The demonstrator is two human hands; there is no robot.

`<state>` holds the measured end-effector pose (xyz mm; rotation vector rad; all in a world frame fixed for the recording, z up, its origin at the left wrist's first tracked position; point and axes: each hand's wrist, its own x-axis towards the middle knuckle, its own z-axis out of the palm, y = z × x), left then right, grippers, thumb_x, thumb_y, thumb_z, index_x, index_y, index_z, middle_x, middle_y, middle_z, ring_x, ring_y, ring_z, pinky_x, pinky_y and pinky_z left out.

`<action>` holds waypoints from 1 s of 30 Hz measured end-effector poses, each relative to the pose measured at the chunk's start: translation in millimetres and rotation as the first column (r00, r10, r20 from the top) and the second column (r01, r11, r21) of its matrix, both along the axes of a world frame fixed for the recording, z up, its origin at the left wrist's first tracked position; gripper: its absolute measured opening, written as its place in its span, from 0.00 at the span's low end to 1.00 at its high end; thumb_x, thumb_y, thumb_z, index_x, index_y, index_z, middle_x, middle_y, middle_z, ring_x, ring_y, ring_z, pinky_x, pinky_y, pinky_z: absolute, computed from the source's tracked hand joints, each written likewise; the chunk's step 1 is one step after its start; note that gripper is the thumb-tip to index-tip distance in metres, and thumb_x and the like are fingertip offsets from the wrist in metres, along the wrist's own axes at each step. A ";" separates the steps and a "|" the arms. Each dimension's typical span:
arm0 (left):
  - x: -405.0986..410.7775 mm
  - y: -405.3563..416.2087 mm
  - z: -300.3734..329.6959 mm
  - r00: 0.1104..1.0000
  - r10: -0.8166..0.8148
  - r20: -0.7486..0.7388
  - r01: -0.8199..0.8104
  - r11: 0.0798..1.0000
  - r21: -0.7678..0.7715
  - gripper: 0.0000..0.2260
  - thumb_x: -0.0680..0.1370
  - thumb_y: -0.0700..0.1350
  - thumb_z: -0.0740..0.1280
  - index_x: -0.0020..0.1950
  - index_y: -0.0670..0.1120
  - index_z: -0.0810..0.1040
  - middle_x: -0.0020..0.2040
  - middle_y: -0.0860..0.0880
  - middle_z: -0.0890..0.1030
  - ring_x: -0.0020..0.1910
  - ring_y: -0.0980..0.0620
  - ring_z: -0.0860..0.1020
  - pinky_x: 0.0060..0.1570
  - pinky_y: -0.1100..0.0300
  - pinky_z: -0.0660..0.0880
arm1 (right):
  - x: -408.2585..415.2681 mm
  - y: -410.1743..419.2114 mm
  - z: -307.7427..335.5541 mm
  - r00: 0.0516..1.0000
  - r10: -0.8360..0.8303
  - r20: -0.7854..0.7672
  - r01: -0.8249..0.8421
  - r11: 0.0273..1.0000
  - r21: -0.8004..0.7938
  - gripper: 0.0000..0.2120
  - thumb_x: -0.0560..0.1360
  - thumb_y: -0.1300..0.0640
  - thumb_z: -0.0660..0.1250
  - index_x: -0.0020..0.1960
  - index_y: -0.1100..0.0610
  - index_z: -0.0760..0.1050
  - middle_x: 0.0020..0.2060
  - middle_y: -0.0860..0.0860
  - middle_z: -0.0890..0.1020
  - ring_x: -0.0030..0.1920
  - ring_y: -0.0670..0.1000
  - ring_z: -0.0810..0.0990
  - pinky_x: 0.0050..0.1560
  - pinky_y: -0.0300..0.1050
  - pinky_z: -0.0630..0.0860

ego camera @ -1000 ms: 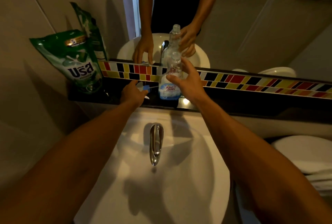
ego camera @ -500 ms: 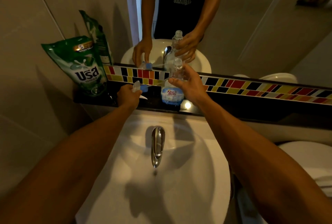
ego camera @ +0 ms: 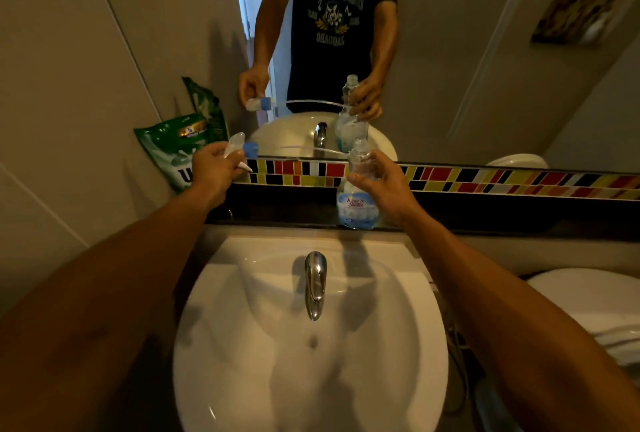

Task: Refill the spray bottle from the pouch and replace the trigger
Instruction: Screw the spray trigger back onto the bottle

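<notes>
Left of the bottle (ego camera: pixel 357 189) that the right hand (ego camera: pixel 388 185) gripped, the left hand (ego camera: pixel 213 173) had lifted the trigger (ego camera: pixel 239 149) it pinched, seemingly for refitting.

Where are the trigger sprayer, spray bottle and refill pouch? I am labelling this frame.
trigger sprayer (ego camera: pixel 250 149): head view, on its blue collar.
spray bottle (ego camera: pixel 356 210): head view, on its blue label.
refill pouch (ego camera: pixel 162 144): head view, on its green front, left of the left hand.

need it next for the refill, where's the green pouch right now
In the head view the green pouch stands at the far left of the dark ledge, leaning on the wall, partly hidden behind the left hand.
</notes>
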<state>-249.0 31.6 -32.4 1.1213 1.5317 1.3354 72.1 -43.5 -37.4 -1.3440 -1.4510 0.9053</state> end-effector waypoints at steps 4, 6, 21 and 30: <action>-7.8 -10.1 37.3 1.000 -0.004 0.020 0.003 0.996 0.087 0.10 0.76 0.37 0.71 0.57 0.40 0.80 0.44 0.44 0.81 0.36 0.52 0.79 0.28 0.66 0.77 | 7.6 -15.5 6.2 0.997 -0.012 0.074 0.014 1.000 -0.022 0.17 0.77 0.54 0.75 0.64 0.52 0.76 0.58 0.51 0.82 0.60 0.52 0.82 0.63 0.59 0.81; -11.1 -14.4 53.5 0.999 -0.005 0.036 0.001 0.993 0.119 0.10 0.76 0.37 0.71 0.56 0.41 0.80 0.43 0.46 0.81 0.38 0.51 0.80 0.30 0.66 0.77 | 9.5 -21.2 7.4 0.992 -0.010 0.127 0.014 0.999 -0.030 0.17 0.77 0.53 0.75 0.64 0.53 0.76 0.58 0.52 0.82 0.59 0.51 0.82 0.62 0.56 0.81; -31.1 -35.5 96.2 0.993 -0.084 -0.081 0.098 0.977 0.187 0.21 0.76 0.43 0.73 0.68 0.45 0.76 0.60 0.42 0.80 0.53 0.46 0.82 0.39 0.64 0.79 | -4.1 -45.8 19.0 0.974 -0.004 0.228 0.025 0.996 -0.090 0.16 0.78 0.56 0.74 0.62 0.55 0.75 0.53 0.50 0.81 0.51 0.47 0.81 0.46 0.43 0.78; 0.7 -56.2 120.5 0.964 -0.264 -0.022 0.262 0.940 0.219 0.20 0.76 0.36 0.71 0.68 0.46 0.75 0.53 0.50 0.78 0.47 0.53 0.79 0.43 0.63 0.81 | -23.0 -49.3 35.7 0.972 0.061 0.226 -0.039 0.995 -0.096 0.23 0.79 0.57 0.74 0.72 0.52 0.72 0.56 0.51 0.79 0.56 0.51 0.78 0.45 0.39 0.74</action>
